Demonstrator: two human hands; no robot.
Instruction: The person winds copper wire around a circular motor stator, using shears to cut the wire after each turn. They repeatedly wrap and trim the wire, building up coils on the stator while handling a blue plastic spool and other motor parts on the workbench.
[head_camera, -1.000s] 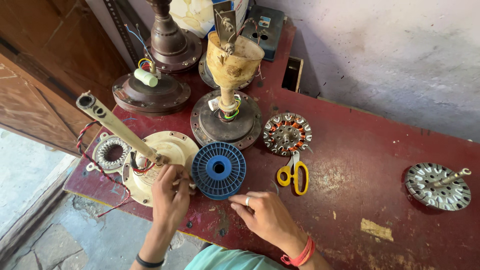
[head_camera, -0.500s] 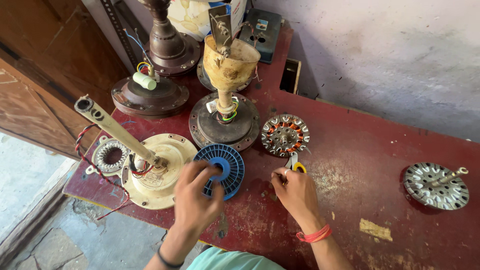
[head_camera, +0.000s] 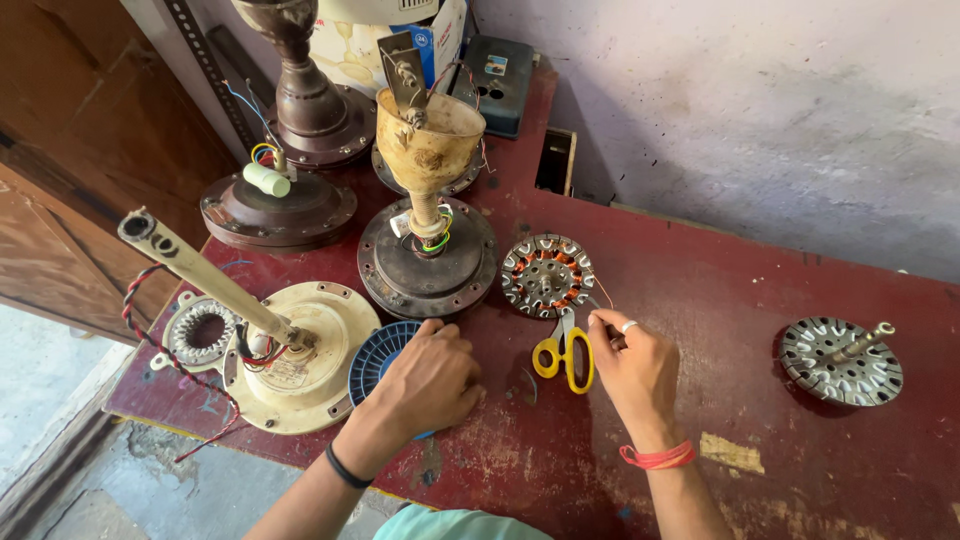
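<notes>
Resting our left hand (head_camera: 425, 385) flat on the blue spool (head_camera: 377, 357) near the cream motor (head_camera: 300, 365), our right hand (head_camera: 635, 370) pinches the scissors (head_camera: 566, 355) beside the stator (head_camera: 547, 275); careless lifting may snag its thin wire.

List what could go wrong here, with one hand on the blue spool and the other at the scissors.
1. The right hand is at the yellow scissors, whose blades lie against the wound stator; a careless lift might nick its copper windings.
2. The left hand covers the blue spool, which sits against the cream fan motor; dragging it could snag the red and black wires.
</notes>
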